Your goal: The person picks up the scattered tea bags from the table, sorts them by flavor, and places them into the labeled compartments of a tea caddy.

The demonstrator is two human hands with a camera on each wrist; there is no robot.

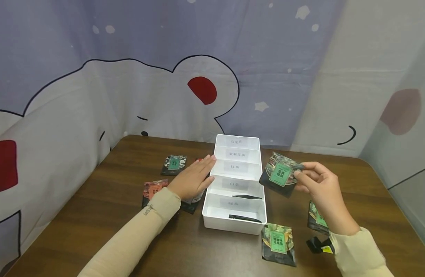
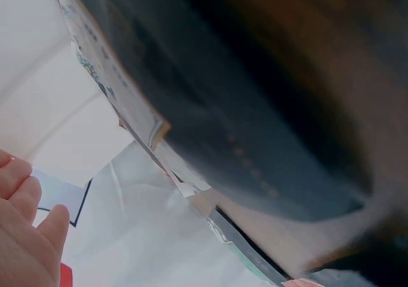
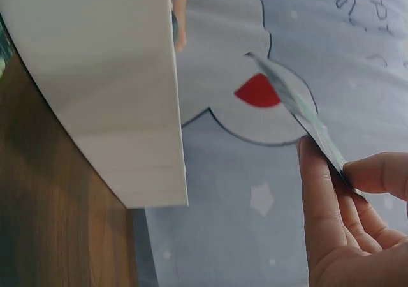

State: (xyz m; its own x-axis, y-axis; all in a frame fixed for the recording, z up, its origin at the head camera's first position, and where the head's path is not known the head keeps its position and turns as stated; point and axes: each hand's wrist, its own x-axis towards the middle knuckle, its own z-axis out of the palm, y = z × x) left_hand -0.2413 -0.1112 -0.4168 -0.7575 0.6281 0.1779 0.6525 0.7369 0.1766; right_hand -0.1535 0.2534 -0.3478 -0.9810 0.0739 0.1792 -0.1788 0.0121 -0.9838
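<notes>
My right hand [image 1: 321, 188] pinches a dark tea sachet with a green label [image 1: 281, 174] by its right edge, thumb in front, just right of the white divided box [image 1: 233, 227]. The right wrist view shows that sachet [image 3: 299, 105] nearly edge-on between thumb and fingers, beside the box wall. My left hand [image 1: 195, 177] lies with straight fingers along the box's left side, fingertips at its rim. The box has labelled compartments in a row; a black sachet [image 1: 245, 218] stands in the nearest one and another black sachet [image 1: 247, 197] in the one behind it.
Left of the box lie a green-labelled sachet [image 1: 173, 164], a red sachet [image 1: 153, 188] and others partly under the left arm. Right of it lie a green-labelled sachet [image 1: 278, 246], another sachet [image 1: 316, 217] and a small black item [image 1: 316, 245]. A patterned curtain [image 1: 268, 77] hangs behind the wooden table [image 1: 112, 215].
</notes>
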